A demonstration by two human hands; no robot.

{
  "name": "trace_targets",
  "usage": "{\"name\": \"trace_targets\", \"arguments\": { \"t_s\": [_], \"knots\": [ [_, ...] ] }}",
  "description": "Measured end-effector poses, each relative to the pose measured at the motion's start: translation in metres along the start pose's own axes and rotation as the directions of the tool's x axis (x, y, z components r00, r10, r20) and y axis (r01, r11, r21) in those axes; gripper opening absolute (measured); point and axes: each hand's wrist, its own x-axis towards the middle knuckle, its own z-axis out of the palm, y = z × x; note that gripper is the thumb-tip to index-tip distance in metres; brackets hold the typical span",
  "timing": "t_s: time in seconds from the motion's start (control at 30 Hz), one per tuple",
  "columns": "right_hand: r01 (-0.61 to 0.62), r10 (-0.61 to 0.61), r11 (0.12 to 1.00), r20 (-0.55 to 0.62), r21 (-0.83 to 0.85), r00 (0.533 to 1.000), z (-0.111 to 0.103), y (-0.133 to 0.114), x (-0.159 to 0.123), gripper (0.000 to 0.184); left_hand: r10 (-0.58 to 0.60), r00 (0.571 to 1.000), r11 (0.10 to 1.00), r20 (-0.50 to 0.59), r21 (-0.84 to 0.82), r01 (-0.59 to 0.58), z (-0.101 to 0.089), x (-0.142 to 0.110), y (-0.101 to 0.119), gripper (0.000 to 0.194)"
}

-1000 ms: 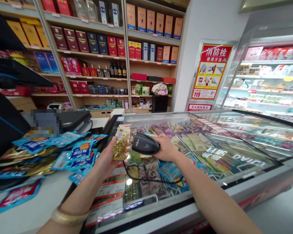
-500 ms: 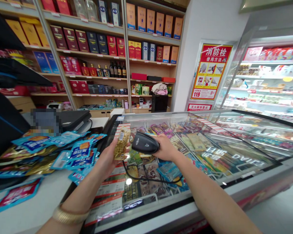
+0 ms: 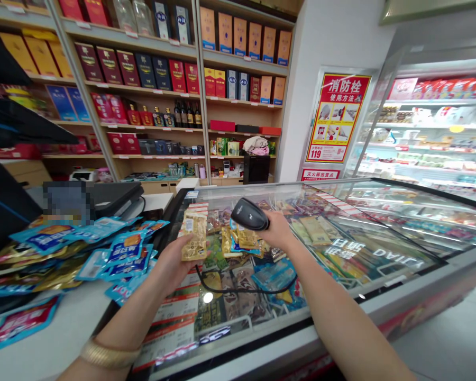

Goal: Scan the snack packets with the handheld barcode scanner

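My left hand (image 3: 179,259) is closed on the edge of a gold snack packet (image 3: 195,238), its printed face and a pale label turned up. In my right hand (image 3: 280,230) is a black barcode scanner (image 3: 249,214), held by its handle above the glass, its head tilted toward the left. The scanner's black cable (image 3: 238,291) loops over the glass lid. Under the scanner lies a small pile of gold and blue packets (image 3: 244,241) on the glass. The fingers of my right hand are partly hidden behind the scanner.
A glass-topped chest freezer (image 3: 269,307) stretches out to the right. On the white counter (image 3: 63,328) at left lies a heap of blue and gold snack packets (image 3: 127,248), beside dark checkout equipment (image 3: 119,196). Shelves of boxed bottles (image 3: 143,69) stand behind; a lit fridge (image 3: 436,121) is at right.
The scanner has moved up and right, away from the gold packet, uncovering the pile on the glass. My left hand has shifted slightly left and lower, and the packet's face has turned more toward me.
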Motion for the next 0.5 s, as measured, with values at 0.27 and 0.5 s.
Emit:
{"name": "trace_targets", "arguments": {
  "t_s": [0.27,0.5],
  "knots": [
    [-0.456,0.432,0.864,-0.149,-0.215,0.889,-0.014,0.043,-0.001,0.039,0.106,0.993,0.925,0.054,0.362,-0.118,0.037,0.016,-0.014,0.026],
    [-0.511,0.494,0.821,-0.134,-0.254,0.859,-0.01,0.051,-0.002,0.04,0.128,0.991,0.893,0.042,0.431,-0.133,0.066,0.046,-0.041,0.021]
  ]
}}
